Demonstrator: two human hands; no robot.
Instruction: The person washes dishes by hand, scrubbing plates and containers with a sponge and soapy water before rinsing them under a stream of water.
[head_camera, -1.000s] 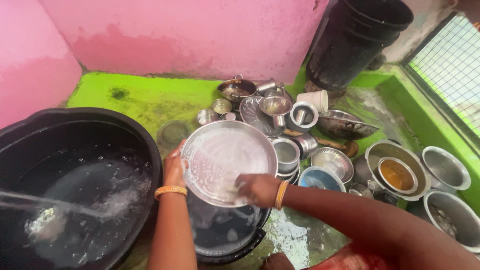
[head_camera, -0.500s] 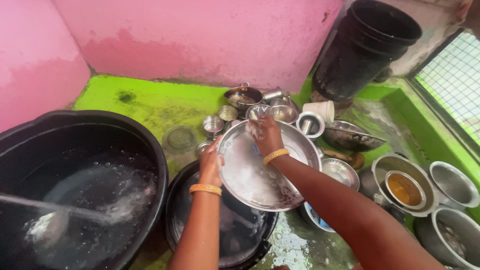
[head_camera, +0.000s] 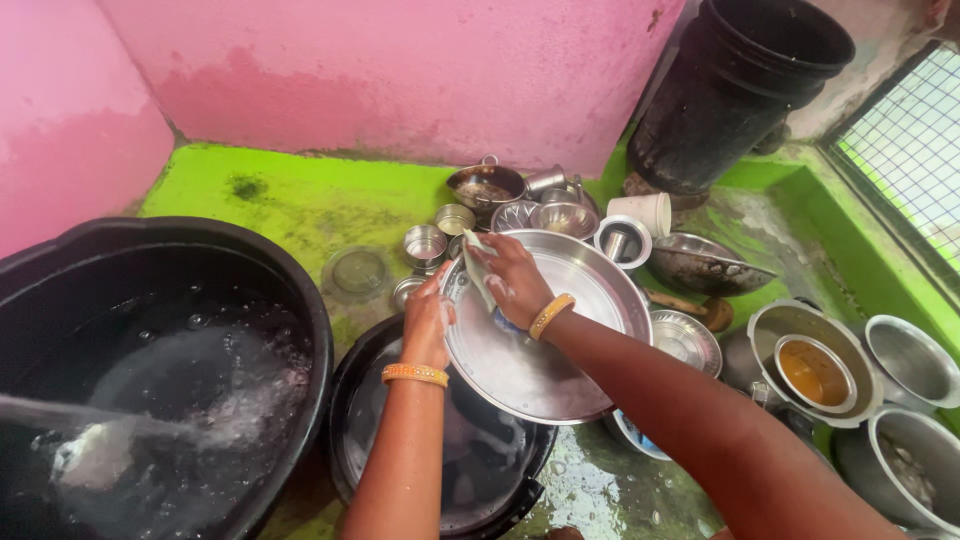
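Note:
A large round steel plate (head_camera: 560, 350), wet and soapy, is held tilted over a black basin (head_camera: 460, 470). My left hand (head_camera: 428, 322) grips the plate's left rim. My right hand (head_camera: 510, 282) lies across the plate's upper left part, pressing a pale scrub pad (head_camera: 478, 270) against it. Both wrists wear orange bangles.
A big black tub (head_camera: 150, 380) of water at the left takes a thin stream of water. Several steel bowls, cups and pots (head_camera: 560, 215) crowd the green floor behind and to the right. A tall black bin (head_camera: 730, 90) stands at the back right beside a mesh window.
The plate has turned and shifted right since a second ago. My right hand went from its lower edge to its upper left part, and has now slid slightly down and left with the pad.

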